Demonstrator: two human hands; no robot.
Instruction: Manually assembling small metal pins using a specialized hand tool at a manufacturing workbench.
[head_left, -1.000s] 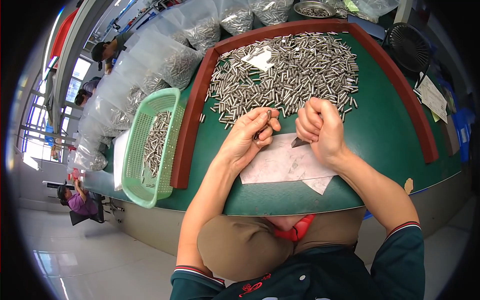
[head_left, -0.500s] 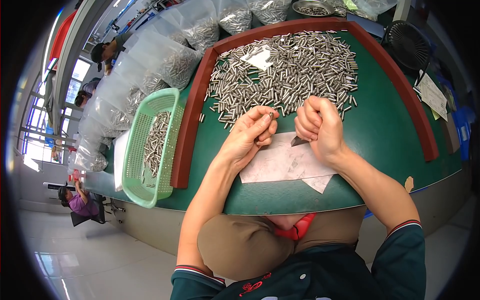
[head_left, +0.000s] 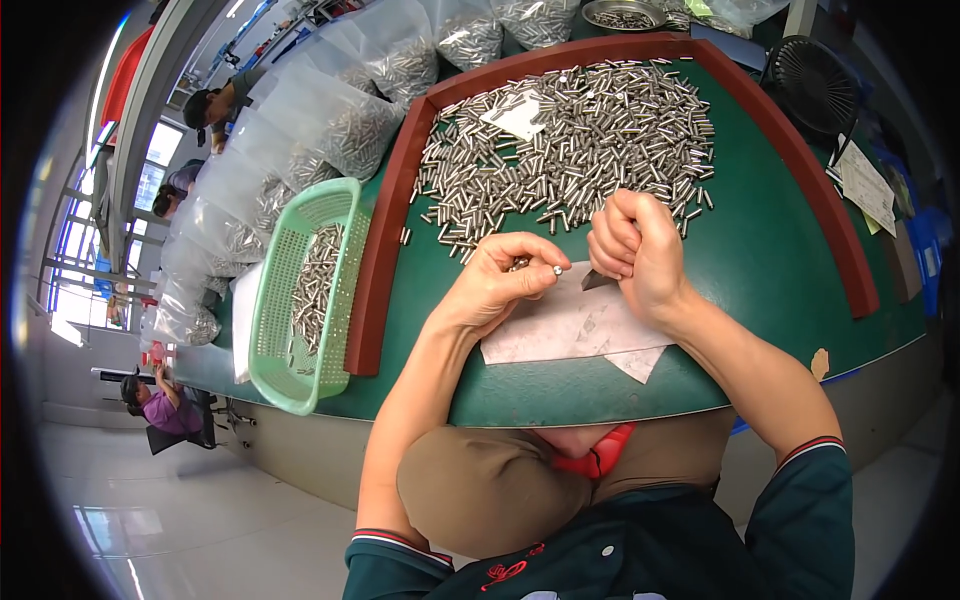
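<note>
My left hand (head_left: 498, 284) is closed over the paper sheet, pinching a short metal pin (head_left: 557, 270) between thumb and forefinger, its round end facing right. More pins show within the curled fingers. Just to the right, my right hand (head_left: 640, 240) makes a fist around a tool whose dark, flat, blade-like end (head_left: 597, 280) sticks out below; its handle is hidden. Under both hands lies a smudged whitish sheet (head_left: 550, 335). Beyond them spreads a large heap of loose metal pins (head_left: 600, 150) on the green tabletop (head_left: 790, 260).
A dark red wooden rail (head_left: 385, 230) borders the heap. Left of it stands a green plastic basket (head_left: 262, 330) with pins inside. Clear bags of pins (head_left: 355, 135) line the far left edge. A black fan (head_left: 815, 88) stands at the right. Several people work at the left.
My left hand has lowered slightly and turned, so the pinched pin now points toward the right hand. The right fist and its tool have barely moved.
</note>
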